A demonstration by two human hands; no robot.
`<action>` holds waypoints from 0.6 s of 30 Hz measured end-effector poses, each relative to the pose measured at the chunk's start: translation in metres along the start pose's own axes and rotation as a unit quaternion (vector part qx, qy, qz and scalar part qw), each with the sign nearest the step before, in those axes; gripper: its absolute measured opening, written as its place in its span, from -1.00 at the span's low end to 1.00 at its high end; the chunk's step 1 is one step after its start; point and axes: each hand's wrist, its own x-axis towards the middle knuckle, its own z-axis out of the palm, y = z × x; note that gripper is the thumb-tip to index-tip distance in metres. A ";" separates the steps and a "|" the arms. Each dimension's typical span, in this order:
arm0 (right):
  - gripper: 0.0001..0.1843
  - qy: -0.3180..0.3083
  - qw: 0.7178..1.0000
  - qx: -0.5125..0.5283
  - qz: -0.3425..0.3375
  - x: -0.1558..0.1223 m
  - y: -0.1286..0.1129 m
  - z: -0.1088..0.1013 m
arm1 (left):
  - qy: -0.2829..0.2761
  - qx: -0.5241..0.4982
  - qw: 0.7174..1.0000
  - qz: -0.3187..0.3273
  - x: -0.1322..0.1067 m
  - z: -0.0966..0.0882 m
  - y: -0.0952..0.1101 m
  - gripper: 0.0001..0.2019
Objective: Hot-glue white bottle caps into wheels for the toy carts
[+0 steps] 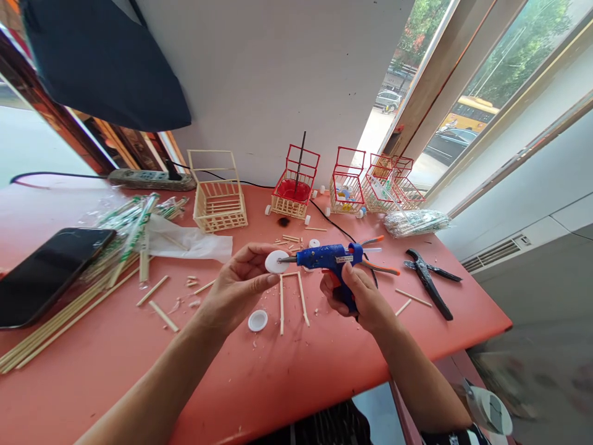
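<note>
My left hand (236, 284) pinches a small white bottle cap (277, 262) between thumb and fingers, held above the red table (324, 364). My right hand (359, 296) is closed round the grip of a blue hot glue gun (330, 257), with its metal nozzle touching the cap. A U-shaped frame of thin wooden sticks (293, 296) lies on the table just below both hands. A second white cap (257, 320) lies beside it.
Black pliers (428, 278) lie at the right. A plain stick cart (218, 198) and several red-painted stick carts (296, 185) stand by the wall. A black phone (46, 272), packs of chopsticks (132, 235) and loose sticks cover the left side. A power strip (151, 179) sits at the back.
</note>
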 end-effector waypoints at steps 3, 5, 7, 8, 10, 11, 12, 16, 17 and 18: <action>-0.35 0.006 1.000 -0.017 -0.012 -0.001 0.000 -0.002 | 0.016 0.018 1.000 0.011 0.001 0.001 0.002 -0.60; -0.35 0.012 0.999 -0.027 -0.023 -0.002 0.000 -0.003 | 0.020 0.024 0.999 0.017 0.001 0.001 0.003 -0.62; -0.36 0.017 0.999 -0.031 -0.032 -0.002 0.000 -0.003 | 0.021 0.026 0.999 0.024 0.001 0.000 0.003 -0.63; -0.35 0.017 0.999 -0.033 -0.033 -0.003 0.000 -0.003 | 0.020 0.026 0.999 0.027 0.001 0.000 0.003 -0.63; -0.35 0.014 0.999 -0.033 -0.033 -0.003 -0.001 -0.002 | 0.017 0.024 0.999 0.027 0.000 0.000 0.003 -0.63; -0.35 0.011 0.999 -0.032 -0.032 -0.003 -0.001 -0.001 | 0.016 0.024 0.999 0.027 0.000 0.000 0.003 -0.63; -0.36 0.007 0.999 -0.029 -0.032 -0.003 -0.001 0.000 | 0.014 0.025 0.999 0.026 0.000 0.000 0.003 -0.63; -0.37 0.004 0.999 -0.024 -0.036 -0.002 0.000 0.001 | 0.015 0.035 0.999 0.028 -0.001 0.001 0.003 -0.63; -0.37 0.008 0.999 -0.026 -0.035 -0.001 0.000 0.000 | 0.018 0.037 0.999 0.029 -0.001 0.001 0.003 -0.63; -0.37 0.013 0.999 -0.028 -0.036 -0.001 0.000 0.000 | 0.021 0.037 0.999 0.030 -0.001 0.002 0.003 -0.63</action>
